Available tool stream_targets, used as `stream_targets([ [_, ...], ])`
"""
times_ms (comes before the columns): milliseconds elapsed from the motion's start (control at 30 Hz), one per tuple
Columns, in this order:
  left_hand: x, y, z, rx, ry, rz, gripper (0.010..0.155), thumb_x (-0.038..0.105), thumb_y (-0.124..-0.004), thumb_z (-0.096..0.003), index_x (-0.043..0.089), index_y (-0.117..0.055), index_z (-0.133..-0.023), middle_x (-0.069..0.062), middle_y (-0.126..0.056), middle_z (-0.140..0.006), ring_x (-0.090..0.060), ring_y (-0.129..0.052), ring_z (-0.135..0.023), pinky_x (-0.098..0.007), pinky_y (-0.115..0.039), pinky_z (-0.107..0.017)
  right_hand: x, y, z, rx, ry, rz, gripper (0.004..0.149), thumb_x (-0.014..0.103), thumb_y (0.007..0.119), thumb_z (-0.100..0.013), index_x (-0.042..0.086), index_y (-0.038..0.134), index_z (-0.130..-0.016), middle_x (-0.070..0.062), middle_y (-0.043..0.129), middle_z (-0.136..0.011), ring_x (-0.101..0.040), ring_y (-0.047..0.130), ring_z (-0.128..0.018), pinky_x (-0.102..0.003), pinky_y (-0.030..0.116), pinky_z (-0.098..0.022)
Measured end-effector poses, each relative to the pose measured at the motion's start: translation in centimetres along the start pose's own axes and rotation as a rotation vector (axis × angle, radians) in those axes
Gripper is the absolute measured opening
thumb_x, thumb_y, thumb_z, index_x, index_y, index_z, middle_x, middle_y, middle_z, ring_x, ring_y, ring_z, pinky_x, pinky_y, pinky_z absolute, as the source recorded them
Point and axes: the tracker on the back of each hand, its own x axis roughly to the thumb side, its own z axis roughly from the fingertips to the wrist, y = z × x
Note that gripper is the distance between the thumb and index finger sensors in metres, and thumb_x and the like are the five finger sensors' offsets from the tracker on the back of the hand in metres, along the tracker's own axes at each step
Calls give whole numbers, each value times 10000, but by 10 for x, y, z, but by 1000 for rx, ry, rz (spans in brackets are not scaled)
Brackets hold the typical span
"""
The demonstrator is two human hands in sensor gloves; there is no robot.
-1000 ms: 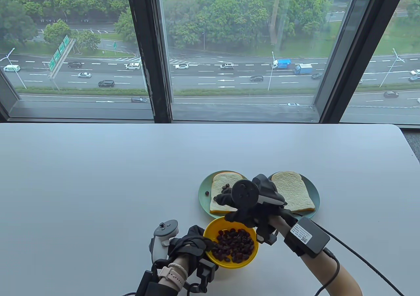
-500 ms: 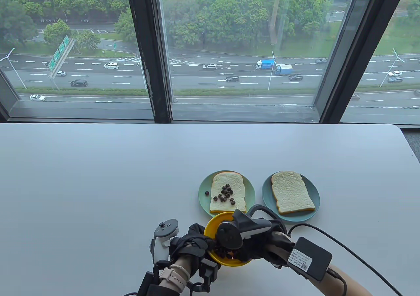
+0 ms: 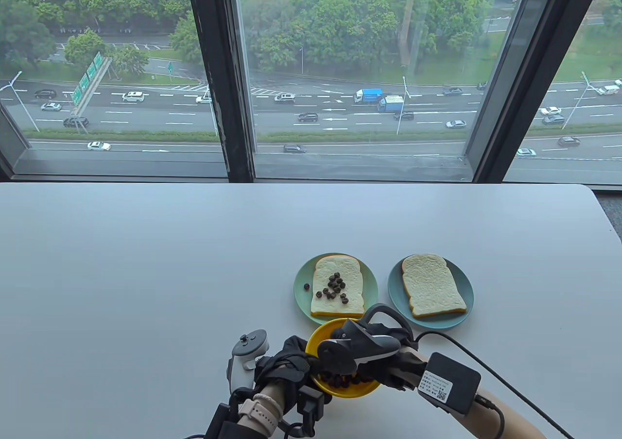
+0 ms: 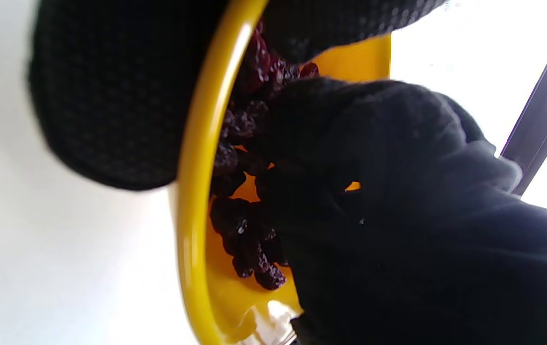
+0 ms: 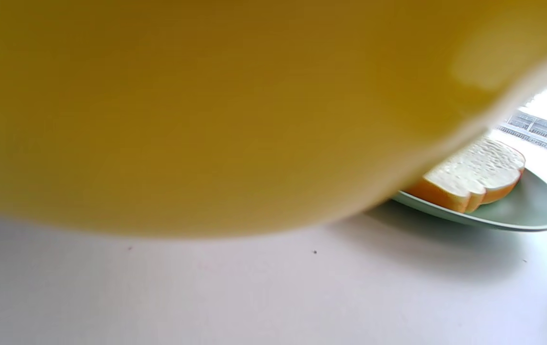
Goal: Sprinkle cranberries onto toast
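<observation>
Item 1: round yellow plastic bowl [image 3: 323, 340] on the white table [image 3: 146, 273], near its front edge, just in front of the left green plate. Holds a heap of dark red dried cranberries [image 4: 242, 239]; the right wrist view is mostly filled by its blurred outer wall [image 5: 206, 120].

Item 2: left hand [image 3: 286, 363] in a black sensor glove, grey tracker strapped on. Grips the bowl's left rim, one finger [image 4: 110, 96] on the outside wall and another over the rim.

Item 3: right hand [image 3: 384, 361] in a black glove, dark tracker on its back, reaching down into the bowl. Its fingers [image 4: 331, 158] are bunched together among the cranberries; whether they pinch any cannot be told, since the glove hides the tips.

Item 4: left round pale green plate [image 3: 301, 276] with a slice of white toast [image 3: 347, 269]. A loose cluster of scattered cranberries [image 3: 334, 287] lies on the slice; one stray berry [image 3: 306, 286] sits on the plate beside the slice's left edge.

Item 5: right round pale green plate [image 3: 464, 283], just beside the first, not touching. Carries a plain slice of white toast [image 3: 432, 286], bare of berries, lying slightly angled
</observation>
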Motion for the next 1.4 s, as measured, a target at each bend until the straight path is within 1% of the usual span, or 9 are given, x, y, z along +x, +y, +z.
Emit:
stream_targets([
  [200,2,3,1,26,16,-73,499,193,-756,-431,238,-474,-841,-163,-647,-692,-353,-798,-430,-364,-994,-170,-2,-3,9,-73,-14,-48,386,316,897,-243,400,809,-610,91,823,-731,-161,922,-607,-141,973,-272],
  [333,2,6,1,55,33,-135,502,195,-757,-435,230,-470,-845,-173,-637,-693,-362,-787,-431,-372,-988,-173,-8,-17,15,-95,-17,-120,389,317,896,-243,394,808,-614,86,823,-730,-166,922,-604,-140,972,-268],
  [433,2,4,0,39,36,-139,504,197,-759,-433,231,-471,-846,-174,-638,-691,-362,-787,-428,-371,-988,-169,-15,-30,16,-121,2,-174,387,317,895,-247,393,808,-616,84,823,-731,-167,922,-603,-140,972,-268],
  [600,3,1,-1,17,16,-108,502,198,-757,-432,232,-473,-845,-172,-641,-691,-361,-789,-426,-369,-988,-167,-36,-46,3,-135,96,-237,387,316,894,-251,400,806,-618,93,817,-741,-161,916,-615,-142,968,-281],
  [733,1,3,-2,13,25,-103,503,199,-758,-432,230,-473,-846,-174,-640,-691,-361,-788,-426,-369,-987,-167,-67,-50,-24,-151,222,-274,386,317,893,-254,400,805,-621,94,818,-740,-161,915,-618,-141,967,-283],
  [867,0,4,-3,3,32,-89,504,201,-757,-433,230,-471,-847,-174,-639,-692,-361,-788,-427,-368,-988,-167,-99,-36,-58,-133,365,-300,388,322,891,-256,403,801,-624,95,815,-743,-157,915,-619,-137,968,-286],
  [1100,-1,2,-2,-20,49,-97,505,202,-756,-435,229,-467,-849,-174,-636,-694,-361,-786,-429,-367,-988,-171,-133,9,-106,-56,566,-316,390,327,886,-261,407,793,-631,99,807,-751,-152,913,-622,-132,967,-293],
  [1233,-1,2,-1,-27,53,-93,505,202,-755,-437,229,-466,-849,-175,-634,-695,-362,-785,-431,-368,-987,-175,-147,28,-115,-45,678,-330,377,331,878,-277,407,788,-636,97,805,-751,-150,912,-622,-127,967,-297],
  [1400,-1,2,-1,-33,56,-92,506,204,-754,-438,231,-463,-850,-173,-633,-696,-360,-785,-433,-367,-988,-177,-153,41,-114,-35,732,-326,386,340,864,-286,396,780,-658,77,802,-758,-151,917,-606,-118,969,-287],
])
